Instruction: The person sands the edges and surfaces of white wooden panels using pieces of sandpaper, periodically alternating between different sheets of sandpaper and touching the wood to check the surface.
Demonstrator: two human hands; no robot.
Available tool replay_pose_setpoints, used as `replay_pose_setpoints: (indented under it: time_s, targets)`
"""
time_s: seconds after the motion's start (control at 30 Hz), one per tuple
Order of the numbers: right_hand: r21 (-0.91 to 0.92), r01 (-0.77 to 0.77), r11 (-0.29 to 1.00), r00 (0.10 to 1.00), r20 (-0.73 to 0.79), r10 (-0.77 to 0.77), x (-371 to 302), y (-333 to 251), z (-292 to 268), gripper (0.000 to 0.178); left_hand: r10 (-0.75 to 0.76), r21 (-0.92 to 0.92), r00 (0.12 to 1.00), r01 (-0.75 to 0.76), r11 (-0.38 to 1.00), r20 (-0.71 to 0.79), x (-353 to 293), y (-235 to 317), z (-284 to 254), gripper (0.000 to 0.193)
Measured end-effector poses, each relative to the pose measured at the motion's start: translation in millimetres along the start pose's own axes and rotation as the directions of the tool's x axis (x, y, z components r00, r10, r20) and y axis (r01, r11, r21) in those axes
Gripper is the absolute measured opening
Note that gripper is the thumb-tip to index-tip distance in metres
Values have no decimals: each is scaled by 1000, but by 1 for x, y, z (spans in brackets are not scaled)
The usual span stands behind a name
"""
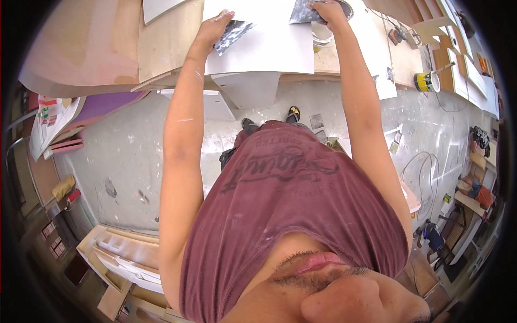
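At the far edge of the view, my left hand [216,28] is closed on a flat dark scraper-like piece [233,35] smeared with white, tilted over a white panel [258,54]. My right hand [329,13] grips a similar smeared flat piece [302,13] at its right end. Both pieces are close to the panel; whether they touch it I cannot tell. Beside my right wrist is a round white-rimmed container [322,35], partly hidden by the arm. A dark rounded object [346,8] sits just past that hand, its kind unclear.
Plywood boards [167,43] lie left of the panel. On the right are a cordless drill [396,36] and a yellow-and-black can [423,82] with a stick across it. Below, a white board [250,90] leans under the bench. A cable [425,161] loops over the grey floor [126,161].
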State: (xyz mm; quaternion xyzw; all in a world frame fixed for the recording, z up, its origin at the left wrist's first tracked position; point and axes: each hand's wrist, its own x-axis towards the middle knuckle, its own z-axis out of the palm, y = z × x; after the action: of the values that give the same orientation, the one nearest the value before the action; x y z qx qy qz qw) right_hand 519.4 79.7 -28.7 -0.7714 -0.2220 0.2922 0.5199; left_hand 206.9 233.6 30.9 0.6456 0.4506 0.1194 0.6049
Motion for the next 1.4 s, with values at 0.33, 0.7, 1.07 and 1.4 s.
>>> replay_pose_setpoints:
  time_s: [0.33,0.7,1.07,1.4]
  targets:
    - [95,40,995,886,457,-79,20,-69,169,18,89,-229,961,-151,962,-260,-26,-3,-7,57]
    - [99,-51,994,914,405,6,-2,-21,-48,49,-11,-126,940,-35,991,-341,-152,-98,-80,46]
    - [-120,-202,972,865,443,235,-116,-36,-34,43,-197,-302,980,185,935,-11,-161,-80,-52,28]
    - [-57,-168,984,832,528,172,-179,-31,-23,48,-161,-230,984,141,963,-69,-257,-150,-49,32]
